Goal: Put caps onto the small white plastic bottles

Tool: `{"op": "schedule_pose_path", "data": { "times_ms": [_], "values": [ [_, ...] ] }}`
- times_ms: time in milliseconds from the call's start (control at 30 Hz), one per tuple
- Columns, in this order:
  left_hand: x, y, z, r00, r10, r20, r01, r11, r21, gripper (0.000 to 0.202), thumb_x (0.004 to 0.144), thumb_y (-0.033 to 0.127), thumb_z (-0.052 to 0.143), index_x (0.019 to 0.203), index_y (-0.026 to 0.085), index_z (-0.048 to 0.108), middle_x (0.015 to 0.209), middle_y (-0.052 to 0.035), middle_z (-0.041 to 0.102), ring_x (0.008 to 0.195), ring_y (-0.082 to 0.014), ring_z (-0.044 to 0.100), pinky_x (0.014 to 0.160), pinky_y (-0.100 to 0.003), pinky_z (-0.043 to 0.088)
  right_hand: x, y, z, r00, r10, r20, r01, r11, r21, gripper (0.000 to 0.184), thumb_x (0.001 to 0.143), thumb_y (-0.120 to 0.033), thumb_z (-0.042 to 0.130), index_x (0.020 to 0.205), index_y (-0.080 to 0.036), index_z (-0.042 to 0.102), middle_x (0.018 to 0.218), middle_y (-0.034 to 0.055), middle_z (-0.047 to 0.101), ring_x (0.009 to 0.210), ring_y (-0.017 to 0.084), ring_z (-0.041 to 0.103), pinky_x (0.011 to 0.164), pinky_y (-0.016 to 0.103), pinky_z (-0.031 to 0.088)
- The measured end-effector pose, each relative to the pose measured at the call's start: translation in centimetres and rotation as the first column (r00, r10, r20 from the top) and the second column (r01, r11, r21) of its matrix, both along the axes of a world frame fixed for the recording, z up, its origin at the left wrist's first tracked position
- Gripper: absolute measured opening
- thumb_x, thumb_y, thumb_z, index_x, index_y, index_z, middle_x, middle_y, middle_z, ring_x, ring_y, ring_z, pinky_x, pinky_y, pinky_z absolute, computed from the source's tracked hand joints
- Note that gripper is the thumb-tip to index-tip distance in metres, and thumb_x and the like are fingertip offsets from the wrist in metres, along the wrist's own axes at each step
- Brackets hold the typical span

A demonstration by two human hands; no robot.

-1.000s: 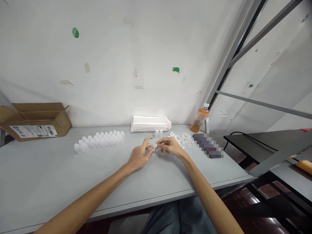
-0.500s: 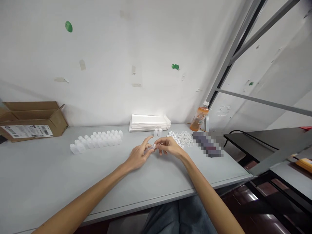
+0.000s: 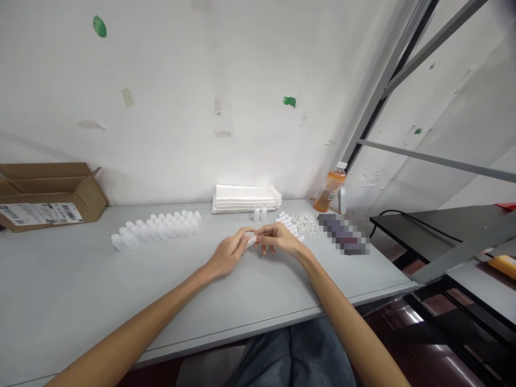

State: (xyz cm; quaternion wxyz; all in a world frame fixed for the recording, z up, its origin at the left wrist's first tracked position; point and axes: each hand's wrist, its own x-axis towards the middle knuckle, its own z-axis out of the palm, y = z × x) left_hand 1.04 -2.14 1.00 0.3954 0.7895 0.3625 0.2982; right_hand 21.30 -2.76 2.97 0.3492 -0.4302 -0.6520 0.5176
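Above the middle of the table, my left hand [image 3: 229,253] is closed around a small translucent white bottle [image 3: 251,239]. My right hand [image 3: 281,239] pinches at the bottle's right end, its other fingers curled below. Whatever lies between those fingertips is mostly hidden. Just beyond the hands stand two small white bottles [image 3: 260,215] with narrow tops. To the right of them lie a cluster of small white pieces [image 3: 287,219] and a tangle of thin white loops [image 3: 307,224]. Several white bottles [image 3: 161,228] stand in rows to the left.
An open cardboard box [image 3: 91,199] sits at the far left. A stack of flat white sheets [image 3: 246,198] rests against the wall. An orange drink bottle [image 3: 330,188] and a blurred dark object [image 3: 342,234] are at the right, near a grey metal frame [image 3: 371,115].
My left index finger, raised before, has come down over the bottle. The bottle's end is tilted up more between both hands. The view has shifted slightly.
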Motion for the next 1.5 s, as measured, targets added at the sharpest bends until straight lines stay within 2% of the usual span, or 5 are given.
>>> {"op": "schedule_pose_path", "data": {
  "times_ms": [200, 467, 800, 1067, 1500],
  "values": [
    [0.2, 0.1, -0.2, 0.996, 0.011, 0.091, -0.003, 0.996, -0.09, 0.042, 0.096, 0.048, 0.031, 0.119, 0.022, 0.055, 0.069, 0.002, 0.054, 0.072, -0.0149, 0.054, 0.084, -0.034, 0.052, -0.1, 0.0, -0.1, 1.0, 0.008, 0.029, -0.008, 1.0, -0.003, 0.028, 0.073, -0.039, 0.069, 0.084, -0.013, 0.07, 0.078, 0.0069, 0.071, 0.055, 0.012, 0.062, 0.044, 0.021, 0.037],
    [0.4, 0.4, -0.4, 0.993, 0.061, 0.1, -0.046, 0.989, -0.143, 0.032, 0.096, 0.044, 0.031, 0.095, 0.02, 0.051, 0.059, 0.0071, 0.034, 0.05, -0.009, 0.033, 0.052, -0.022, 0.038, -0.4, 0.0, -0.4, 0.998, 0.024, 0.05, -0.023, 1.0, -0.015, 0.029, 0.069, -0.035, 0.072, 0.085, -0.012, 0.069, 0.078, 0.008, 0.071, 0.054, 0.013, 0.062, 0.043, 0.021, 0.037],
    [0.6, 0.4, -0.3, 0.993, 0.065, 0.104, -0.049, 0.987, -0.151, 0.03, 0.095, 0.044, 0.03, 0.094, 0.02, 0.049, 0.056, 0.0077, 0.035, 0.047, -0.009, 0.032, 0.05, -0.021, 0.03, -0.7, 0.0, -0.6, 1.0, -0.006, 0.01, 0.006, 1.0, -0.009, 0.035, 0.068, -0.039, 0.074, 0.09, -0.012, 0.07, 0.076, 0.0076, 0.071, 0.053, 0.013, 0.061, 0.043, 0.022, 0.039],
    [0.4, -0.1, 0.4, 0.991, 0.095, -0.096, -0.084, 0.99, 0.11, 0.024, 0.097, 0.038, 0.027, 0.1, 0.023, 0.047, 0.053, 0.008, 0.037, 0.049, -0.0128, 0.035, 0.055, -0.025, 0.028, -0.8, -0.1, -0.7, 0.999, 0.025, -0.042, -0.025, 1.0, 0.001, 0.039, 0.072, -0.043, 0.074, 0.095, -0.012, 0.068, 0.082, 0.0086, 0.071, 0.055, 0.013, 0.063, 0.044, 0.021, 0.042],
    [0.4, -0.4, 0.1, 0.976, 0.116, -0.186, -0.056, 0.952, 0.3, 0.023, 0.098, 0.033, 0.025, 0.108, 0.024, 0.044, 0.066, 0.0057, 0.059, 0.055, -0.0153, 0.053, 0.059, -0.025, 0.032, -0.9, -0.5, -0.4, 0.988, 0.062, -0.144, -0.061, 0.998, 0.013, 0.034, 0.073, -0.044, 0.075, 0.083, -0.013, 0.064, 0.072, 0.0047, 0.068, 0.055, 0.014, 0.064, 0.043, 0.022, 0.046]
  ]
}}
